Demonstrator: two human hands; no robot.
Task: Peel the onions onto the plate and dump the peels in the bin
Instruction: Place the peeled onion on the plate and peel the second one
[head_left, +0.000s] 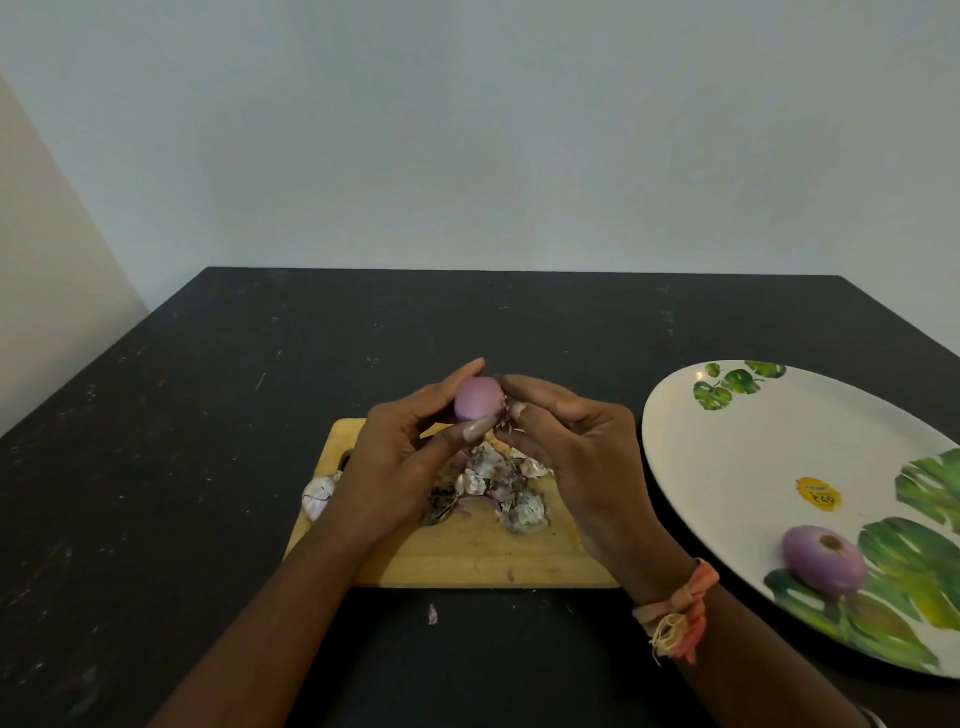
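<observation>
Lying on the plate (727, 457), whose right side ran out of view, was a peeled onion (823, 561). Farther back, peels (498, 493) heaped on the cutting board (467, 558), partly hidden by both hands, and an unpeeled bulb (318, 497) peeked from behind the left wrist. Above them the left hand (400, 457) gripped a second onion (477, 399); the right hand (566, 447) pinched its rooty end.

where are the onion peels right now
In the head view, the onion peels lie heaped on the wooden cutting board at centre, below the held onion and left of the plate.
</observation>
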